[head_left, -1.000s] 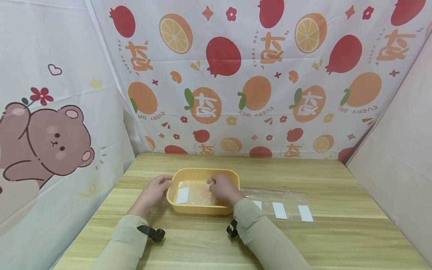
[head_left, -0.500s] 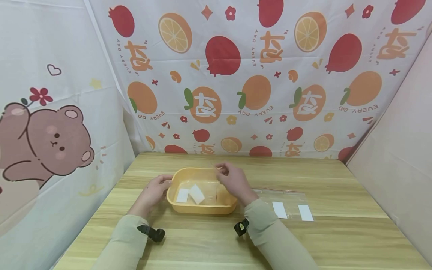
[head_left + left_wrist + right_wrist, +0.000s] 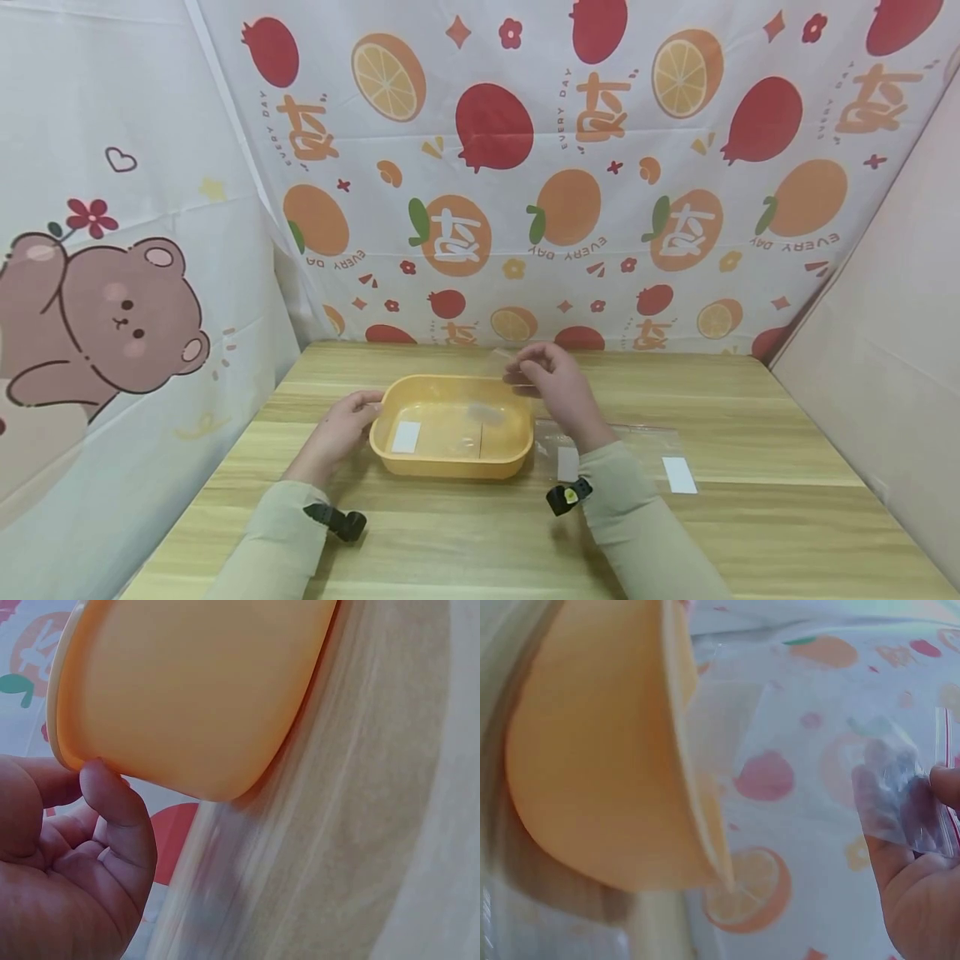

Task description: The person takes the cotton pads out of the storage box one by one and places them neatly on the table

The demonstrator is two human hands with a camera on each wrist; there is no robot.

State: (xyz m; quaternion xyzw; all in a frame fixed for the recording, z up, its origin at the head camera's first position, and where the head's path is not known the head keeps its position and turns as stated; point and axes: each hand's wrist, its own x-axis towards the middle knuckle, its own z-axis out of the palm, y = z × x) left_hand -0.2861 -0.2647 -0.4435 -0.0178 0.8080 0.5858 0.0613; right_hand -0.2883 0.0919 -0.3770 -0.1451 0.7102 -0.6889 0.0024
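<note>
A yellow plastic tub (image 3: 450,468) stands on the wooden table. At its left end my left hand (image 3: 341,433) grips the rim; in the left wrist view the thumb (image 3: 112,791) lies against the outer wall, with the other fingers curled behind it. Beyond the tub's back right corner, my right hand (image 3: 558,387) holds up a clear zip bag (image 3: 498,364). The right wrist view shows this bag's red seal line between thumb and fingers, and its whitish label (image 3: 724,720) beside the tub's rim. Inside the tub lies clear plastic with a white label (image 3: 406,437).
Right of the tub, several clear zip bags (image 3: 652,450) with white labels lie in a row on the table (image 3: 480,542), partly hidden by my right forearm. A fruit-print cloth (image 3: 495,192) hangs behind the table, with a bear-print cloth (image 3: 135,308) at left.
My right hand has come up out of the tub and moved right and back, lifting a clear zip bag. My left hand has stayed at the rim.
</note>
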